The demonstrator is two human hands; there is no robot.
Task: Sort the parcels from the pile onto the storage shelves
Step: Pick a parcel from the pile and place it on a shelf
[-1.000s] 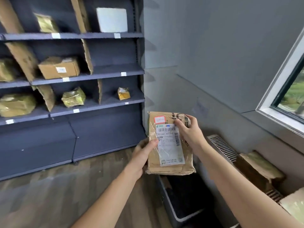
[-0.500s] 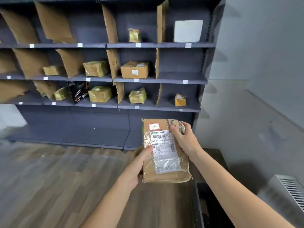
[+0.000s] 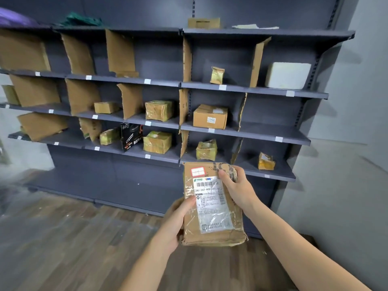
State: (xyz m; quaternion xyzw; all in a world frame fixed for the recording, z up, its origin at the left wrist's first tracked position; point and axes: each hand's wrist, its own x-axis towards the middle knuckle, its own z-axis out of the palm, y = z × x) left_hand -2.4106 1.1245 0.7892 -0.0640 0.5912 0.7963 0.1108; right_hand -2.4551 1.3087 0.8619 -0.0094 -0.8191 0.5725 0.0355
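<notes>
A flat brown cardboard parcel (image 3: 212, 208) with a white shipping label and a red-edged sticker is held upright in front of me. My left hand (image 3: 175, 223) grips its lower left edge, thumb on the front face. My right hand (image 3: 236, 189) grips its upper right corner. Behind stands the dark grey storage shelving (image 3: 252, 133), split into compartments by cardboard dividers. Several parcels lie in the compartments, among them a brown box (image 3: 210, 116), a taped yellowish box (image 3: 206, 150) and a small yellow packet (image 3: 266, 161).
A white foam box (image 3: 287, 75) sits on the upper right shelf, a black printed box (image 3: 131, 136) on the lower shelf. A cardboard box (image 3: 203, 23) lies on top of the unit. Wooden floor spreads in front; a grey wall is at the right.
My view has swung left and tilted up, so the whole shelving now fills the frame and the bin and window are out of sight. Both hands keep the same hold on the parcel.
</notes>
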